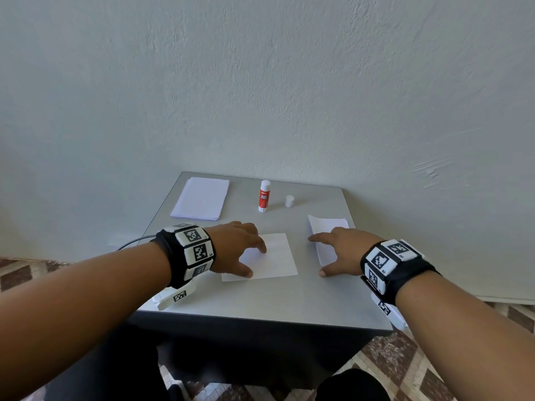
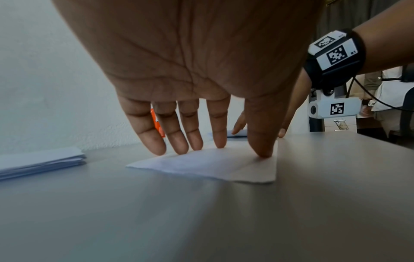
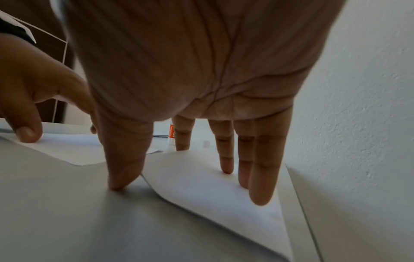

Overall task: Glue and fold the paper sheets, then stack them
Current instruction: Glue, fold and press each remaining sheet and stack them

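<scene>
A single white sheet (image 1: pixel 275 256) lies flat in the middle of the grey table (image 1: pixel 260 302). My left hand (image 1: pixel 240 247) rests on its left part, straight fingers (image 2: pixel 179 141) and thumb touching the paper (image 2: pixel 201 164). To the right lies a folded sheet pile (image 1: pixel 328 230); my right hand (image 1: pixel 338 250) presses on it with straight fingers (image 3: pixel 260 177), the thumb touching the table beside the folded paper (image 3: pixel 212 186). A red-and-white glue stick (image 1: pixel 264 196) stands uncapped at the back, its white cap (image 1: pixel 289 201) to its right.
A stack of unfolded white sheets (image 1: pixel 202 198) sits at the table's back left corner. A plain wall rises right behind the table. Patterned tiled floor (image 1: pixel 405 366) shows around the table. A black cable runs off the left edge.
</scene>
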